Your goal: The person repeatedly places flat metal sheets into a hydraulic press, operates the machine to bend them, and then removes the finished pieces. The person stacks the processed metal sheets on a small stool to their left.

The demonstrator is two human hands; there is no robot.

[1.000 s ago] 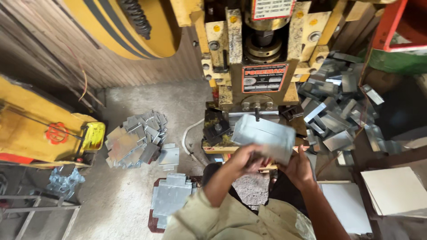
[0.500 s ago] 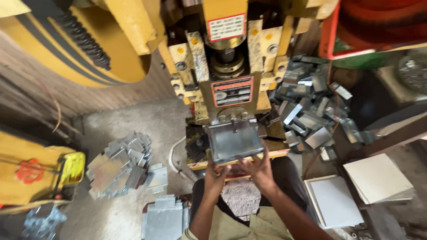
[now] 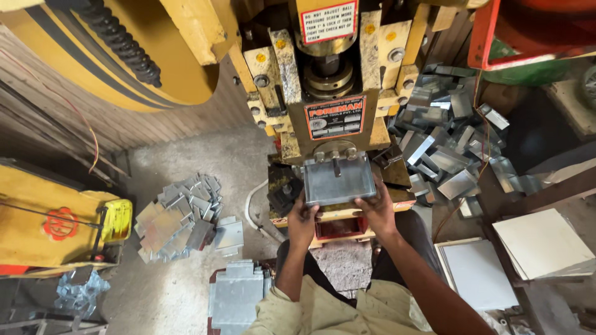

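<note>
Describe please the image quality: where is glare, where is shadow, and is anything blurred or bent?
Head view: sharp overall, no motion blur on the left hand or right hand. Soft glare lies on the sheet-metal tray and the pile of formed parts. The area right of the press falls into deep shadow. Wide-angle distortion curves the edges, notably the yellow flywheel guard.

A white rectangular warning label (image 3: 328, 20) with a red border sits high on the yellow press (image 3: 372, 62). Below it, on the ram, is a red-and-silver maker's plate (image 3: 334, 116).
</note>
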